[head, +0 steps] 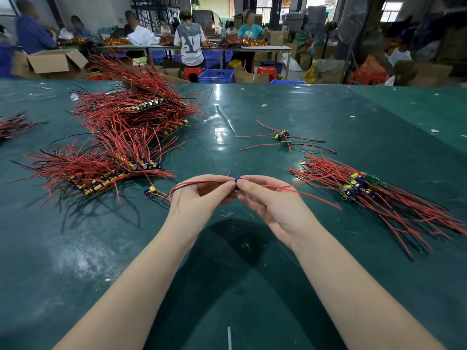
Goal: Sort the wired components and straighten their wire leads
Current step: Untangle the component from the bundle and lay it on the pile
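Component (237,184) held above the table (303,109), centre front, pinched between both hands. Right hand (271,205) fingers (243,184) grip the small blue body; left hand (199,198) fingers (228,185) pinch the leads (199,183) just beside it. Leads run leftward along a near-horizontal axis, curling down past the left palm. Judgement: left hand should slide outward along them. Sorted pile (374,195) lies right, nearer the right hand; unsorted heap (126,137) left.
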{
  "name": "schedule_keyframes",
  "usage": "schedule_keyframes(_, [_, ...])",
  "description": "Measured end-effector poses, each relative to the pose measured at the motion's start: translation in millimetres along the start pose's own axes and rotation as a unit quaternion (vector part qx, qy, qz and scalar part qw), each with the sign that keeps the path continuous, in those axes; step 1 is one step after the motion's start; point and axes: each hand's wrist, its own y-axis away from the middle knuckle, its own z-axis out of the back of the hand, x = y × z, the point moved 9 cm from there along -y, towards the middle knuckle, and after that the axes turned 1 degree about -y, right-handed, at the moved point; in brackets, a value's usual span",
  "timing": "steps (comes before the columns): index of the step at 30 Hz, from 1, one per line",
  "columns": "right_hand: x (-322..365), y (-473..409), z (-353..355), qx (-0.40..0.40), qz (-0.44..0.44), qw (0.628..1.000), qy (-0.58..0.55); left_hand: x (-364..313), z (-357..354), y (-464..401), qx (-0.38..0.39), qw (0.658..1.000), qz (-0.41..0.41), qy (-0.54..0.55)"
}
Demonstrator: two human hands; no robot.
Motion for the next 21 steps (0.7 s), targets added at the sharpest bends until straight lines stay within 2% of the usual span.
schedule_keyframes(4, [-4.5, 0.4, 5.3, -0.01, -0.044, 0.999, 0.024, 5.3, 0.7, -0.9, -0.005, 0.998, 0.027, 0.062])
schedule_keyframes(7, [-7.6, 1.1, 3.0, -0.001, -0.06, 0.998, 0.006, 12.1, -1.8, -1.4, 0.004, 0.989, 0.077, 0.128])
schedule_keyframes(12, [-2.3, 0.3, 0.0, 0.0, -0.005, 0.999, 0.032, 23.0, -3.5, -1.0, 0.007, 0.97, 0.152, 0.19])
schedule_keyframes(15, [1.1, 0.9, -1.4, 0.006, 0.017, 0.998, 0.059, 23.6, -3.7, -0.9, 0.005, 0.965, 0.147, 0.218])
schedule_keyframes(21, [-2.2, 1.0, -2.6, 0.025, -0.017, 0.999, -0.022, 12.0, -2.8, -1.7, 0.017, 0.973, 0.094, 0.21])
